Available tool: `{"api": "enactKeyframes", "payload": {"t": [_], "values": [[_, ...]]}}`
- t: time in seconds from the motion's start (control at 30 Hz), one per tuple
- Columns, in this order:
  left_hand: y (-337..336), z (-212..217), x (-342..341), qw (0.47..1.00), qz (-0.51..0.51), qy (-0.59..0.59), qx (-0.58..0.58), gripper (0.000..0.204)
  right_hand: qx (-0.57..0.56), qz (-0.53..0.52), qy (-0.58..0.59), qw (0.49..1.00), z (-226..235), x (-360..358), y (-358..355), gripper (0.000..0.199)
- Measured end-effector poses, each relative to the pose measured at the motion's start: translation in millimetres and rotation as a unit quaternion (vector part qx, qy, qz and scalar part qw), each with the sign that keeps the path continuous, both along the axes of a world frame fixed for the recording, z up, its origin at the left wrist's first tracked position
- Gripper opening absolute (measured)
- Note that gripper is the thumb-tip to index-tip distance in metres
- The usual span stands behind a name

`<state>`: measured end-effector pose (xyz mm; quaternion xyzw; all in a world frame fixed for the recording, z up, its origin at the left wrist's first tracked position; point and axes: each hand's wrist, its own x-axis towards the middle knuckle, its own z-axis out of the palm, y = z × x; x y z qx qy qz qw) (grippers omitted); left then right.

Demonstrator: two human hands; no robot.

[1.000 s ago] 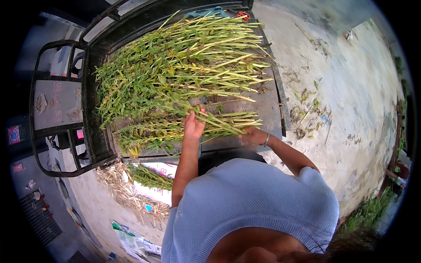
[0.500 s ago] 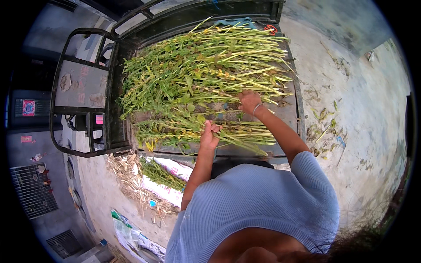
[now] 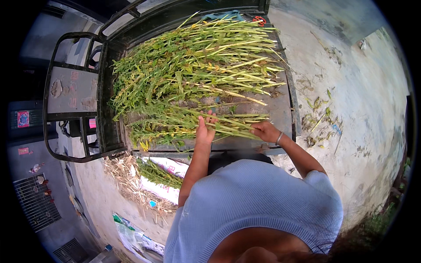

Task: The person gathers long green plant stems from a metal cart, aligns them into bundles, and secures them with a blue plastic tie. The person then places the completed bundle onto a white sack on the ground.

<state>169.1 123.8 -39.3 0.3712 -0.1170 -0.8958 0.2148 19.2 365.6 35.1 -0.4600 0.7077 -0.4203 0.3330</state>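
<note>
A large layer of cut leafy green stalks (image 3: 175, 65) lies across the cart bed, leafy tops to the left and pale cut ends to the right. Nearer to me is a smaller bundle of stalks (image 3: 232, 126). My left hand (image 3: 205, 128) is closed around the middle of this bundle, thumb and fingertips showing above it. At the bundle's right end, my right hand (image 3: 265, 131), with a bracelet at the wrist, has its fingers curled round the cut ends. Bare cart bed shows between the bundle and the large layer.
The metal cart bed (image 3: 284, 103) has a tall frame (image 3: 49, 94) on its left. Red-handled scissors (image 3: 259, 20) and a blue-grey cloth (image 3: 223, 16) lie at the far edge. On the floor are a white sack (image 3: 164, 189) with more stalks, dry husks (image 3: 120, 173) and scattered leaves (image 3: 322, 116).
My right hand has moved from the large layer's cut ends down to the near bundle's right end and closed on it. My left hand still holds the bundle. The view has shifted slightly.
</note>
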Motion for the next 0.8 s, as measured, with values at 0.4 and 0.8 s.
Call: {"api": "enactKeyframes", "payload": {"t": [0.4,0.8], "values": [[-3.2,4.4,-11.6,0.998,0.026,-0.037,0.054,0.029,0.143,0.075,-0.404,0.9,-40.1,-14.8,-5.1,0.029],[7.3,22.4,-1.7,0.999,-0.02,0.009,0.034,0.02,0.214,0.137,-0.321,0.912,-36.8,-37.2,-48.1,0.028]]}}
